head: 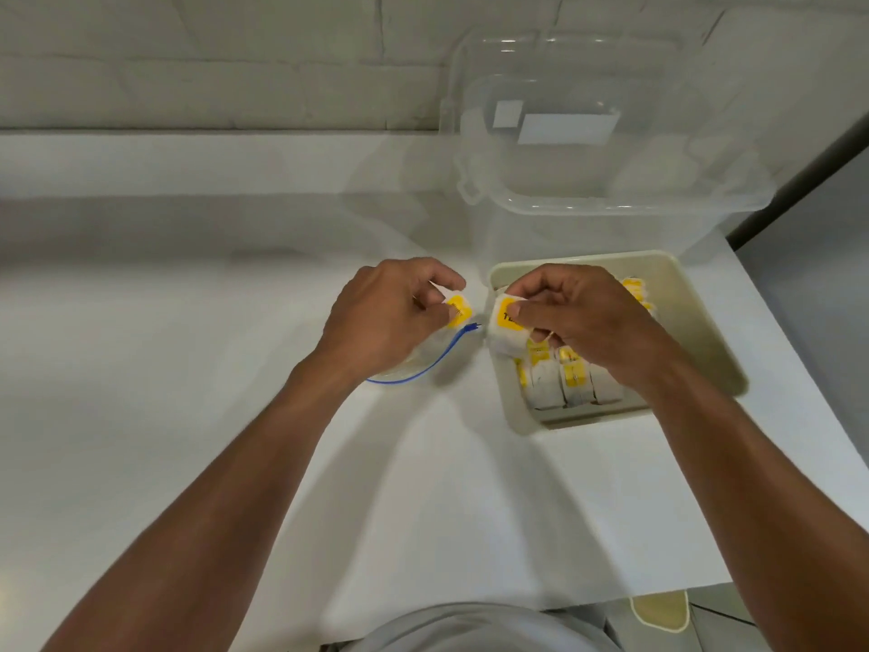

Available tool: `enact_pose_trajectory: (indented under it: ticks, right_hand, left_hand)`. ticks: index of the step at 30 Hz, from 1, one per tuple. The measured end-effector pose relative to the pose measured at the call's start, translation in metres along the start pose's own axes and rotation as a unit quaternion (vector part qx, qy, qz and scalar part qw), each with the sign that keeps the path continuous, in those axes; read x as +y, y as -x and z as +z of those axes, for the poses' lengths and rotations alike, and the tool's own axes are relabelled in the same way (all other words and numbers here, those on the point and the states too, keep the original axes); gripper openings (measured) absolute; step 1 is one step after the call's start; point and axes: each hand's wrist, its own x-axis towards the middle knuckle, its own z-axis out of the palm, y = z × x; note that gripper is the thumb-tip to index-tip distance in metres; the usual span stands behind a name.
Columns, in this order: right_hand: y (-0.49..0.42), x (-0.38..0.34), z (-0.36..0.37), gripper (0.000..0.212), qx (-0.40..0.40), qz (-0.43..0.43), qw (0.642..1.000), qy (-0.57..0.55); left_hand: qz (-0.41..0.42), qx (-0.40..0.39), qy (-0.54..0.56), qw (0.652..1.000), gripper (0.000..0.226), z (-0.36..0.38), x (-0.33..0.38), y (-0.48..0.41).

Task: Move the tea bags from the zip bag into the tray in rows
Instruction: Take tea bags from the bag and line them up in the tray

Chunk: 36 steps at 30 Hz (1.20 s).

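White countertop (235, 416) is shown under a zip bag (425, 364), above which one tea bag (458, 310) is pinched by the left hand (385, 317); a second tea bag (505, 334) is pinched in the right hand (573, 317) at the tray (705, 331) rim. It is best laid flat, tag up, flush beside the row (571, 383) already placed.

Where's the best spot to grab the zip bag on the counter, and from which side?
Pinch the blue zip edge at the mouth of the zip bag, coming from the near side. The bag is thin clear film lying flat, mostly under the left hand, which holds a tea bag; that edge is exposed and likely stiffer.
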Motion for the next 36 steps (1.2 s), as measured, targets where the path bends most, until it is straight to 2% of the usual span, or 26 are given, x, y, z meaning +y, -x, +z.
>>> enact_pose_trajectory:
  ticks: [3,5,9,16,20,24,26,31,36]
  right_hand:
    - [0.007,-0.002,-0.020,0.008,-0.002,0.002,1.000,-0.015]
    - [0.011,-0.002,-0.037,0.009,0.013,-0.008,1.000,0.009]
    - [0.017,0.011,-0.062,0.007,-0.020,0.006,0.998,0.053]
    - [0.020,0.050,-0.111,0.007,-0.052,-0.003,0.988,0.143]
    - [0.014,0.076,-0.149,0.008,-0.031,-0.031,0.961,0.273]
    - [0.004,0.103,-0.174,0.013,-0.034,-0.026,0.915,0.402]
    - [0.002,0.113,-0.178,0.006,-0.048,-0.032,0.906,0.418]
    - [0.001,0.130,-0.178,0.014,-0.070,-0.102,0.868,0.481]
    - [0.002,0.127,-0.180,0.012,-0.117,-0.123,0.846,0.505]
  left_hand:
    - [0.011,-0.018,0.052,0.998,0.005,0.005,0.013,0.001]
    - [0.025,-0.002,0.035,0.999,0.003,0.012,0.023,-0.001]
    - [0.037,-0.029,0.033,0.998,0.007,0.036,0.043,-0.007]
    - [0.051,-0.066,-0.039,0.996,0.022,0.088,0.069,-0.016]
    - [0.037,-0.064,-0.087,0.993,0.012,0.127,0.087,-0.027]
    - [0.031,-0.078,-0.130,0.988,0.014,0.170,0.099,-0.038]
    - [0.023,-0.086,-0.154,0.984,0.013,0.188,0.100,-0.043]
    - [-0.031,-0.127,-0.164,0.978,0.008,0.216,0.096,-0.048]
    - [-0.037,-0.201,-0.143,0.968,0.008,0.222,0.091,-0.050]
